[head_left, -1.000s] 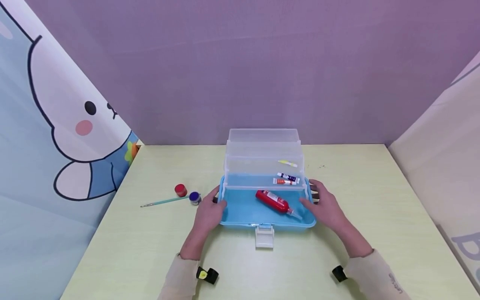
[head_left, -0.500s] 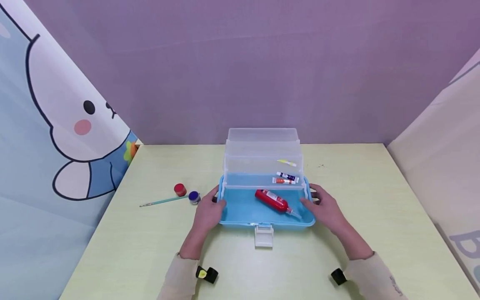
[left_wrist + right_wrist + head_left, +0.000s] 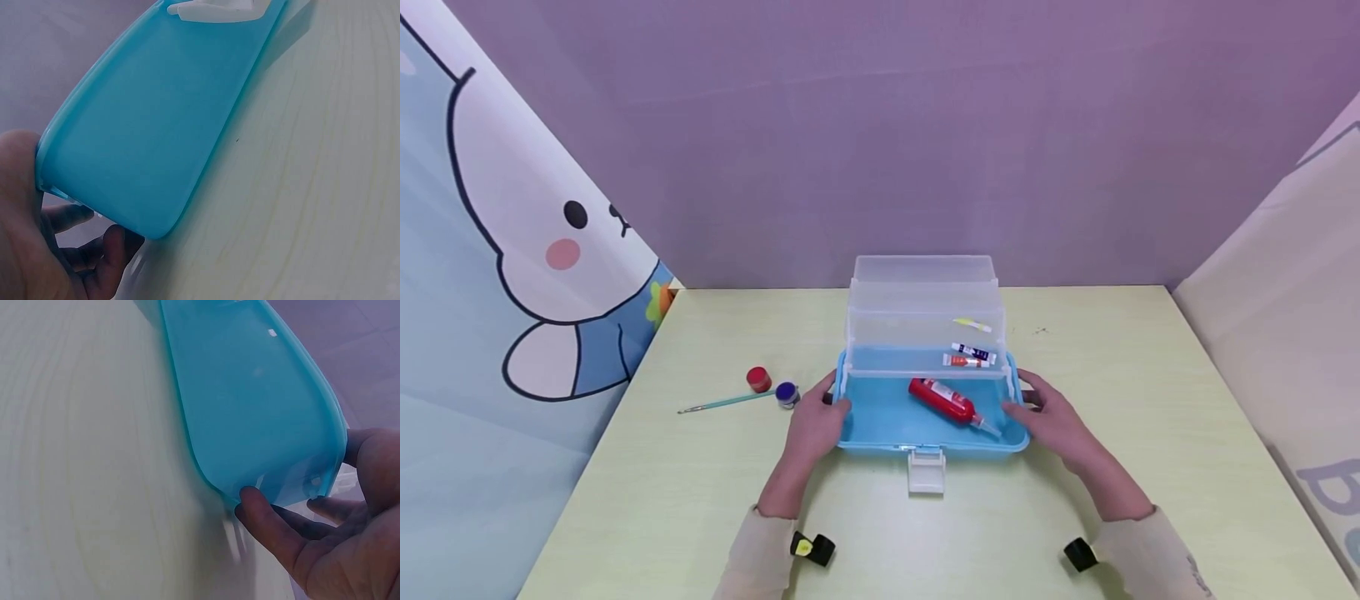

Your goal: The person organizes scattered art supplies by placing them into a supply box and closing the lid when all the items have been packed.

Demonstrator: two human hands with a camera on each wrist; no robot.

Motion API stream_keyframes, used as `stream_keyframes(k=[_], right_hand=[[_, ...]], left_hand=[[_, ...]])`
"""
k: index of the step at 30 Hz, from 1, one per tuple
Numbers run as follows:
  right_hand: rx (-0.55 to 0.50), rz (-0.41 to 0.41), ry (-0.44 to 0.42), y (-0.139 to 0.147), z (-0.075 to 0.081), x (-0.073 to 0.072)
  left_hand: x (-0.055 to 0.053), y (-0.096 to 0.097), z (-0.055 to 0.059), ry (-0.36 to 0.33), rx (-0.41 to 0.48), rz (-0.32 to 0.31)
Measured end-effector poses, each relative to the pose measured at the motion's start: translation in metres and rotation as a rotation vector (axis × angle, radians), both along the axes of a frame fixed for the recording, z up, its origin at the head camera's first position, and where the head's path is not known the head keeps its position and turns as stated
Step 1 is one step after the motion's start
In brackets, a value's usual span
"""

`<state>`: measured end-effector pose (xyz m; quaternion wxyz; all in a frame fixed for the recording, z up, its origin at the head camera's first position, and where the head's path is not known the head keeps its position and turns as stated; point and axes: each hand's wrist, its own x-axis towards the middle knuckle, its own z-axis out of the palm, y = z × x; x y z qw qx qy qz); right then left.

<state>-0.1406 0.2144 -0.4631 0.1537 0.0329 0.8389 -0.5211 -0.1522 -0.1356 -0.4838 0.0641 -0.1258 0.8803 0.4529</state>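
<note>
A blue storage box (image 3: pixel 880 417) stands on the table with its clear tiered trays (image 3: pixel 895 333) raised at the back. My left hand (image 3: pixel 811 427) grips its left end, thumb over the rim and fingers outside. At the other end my right hand (image 3: pixel 1054 421) holds the box the same way; in the right wrist view its fingertips (image 3: pixel 251 495) touch the end wall low down. Inside lies a red bottle (image 3: pixel 943 400) with a clear nozzle. The trays hold an orange paint tube (image 3: pixel 964 361), a purple one (image 3: pixel 973 352) and a yellow one (image 3: pixel 973 325). A white latch (image 3: pixel 927 473) hangs in front.
Left of the box lie a red-lidded paint pot (image 3: pixel 759 379), a purple-lidded pot (image 3: pixel 787 394) and a thin turquoise brush (image 3: pixel 730 402). The purple pot sits close to my left hand. A purple cloth wall (image 3: pixel 925 150) rises behind the table (image 3: pixel 1150 400).
The fingers of my right hand have drawn in a little along the box's side. The box and its contents stay in place; the view has shifted slightly.
</note>
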Motion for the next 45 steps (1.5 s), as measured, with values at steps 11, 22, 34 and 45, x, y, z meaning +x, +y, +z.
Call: stream_keyframes(k=[11, 22, 34, 45], right_hand=[[-0.051, -0.025, -0.046, 0.002, 0.001, 0.0], [-0.067, -0.031, -0.038, 0.005, 0.0, -0.001], [-0.077, -0.035, -0.021, 0.004, -0.002, -0.002], [-0.084, -0.042, -0.016, 0.003, -0.005, -0.004]], left_hand=[[0.0, 0.0, -0.002, 0.0, 0.005, 0.003], [0.0, 0.003, -0.003, 0.009, -0.026, -0.013], [-0.001, -0.003, 0.002, -0.025, 0.01, -0.028], [0.007, -0.008, 0.009, -0.037, 0.066, -0.02]])
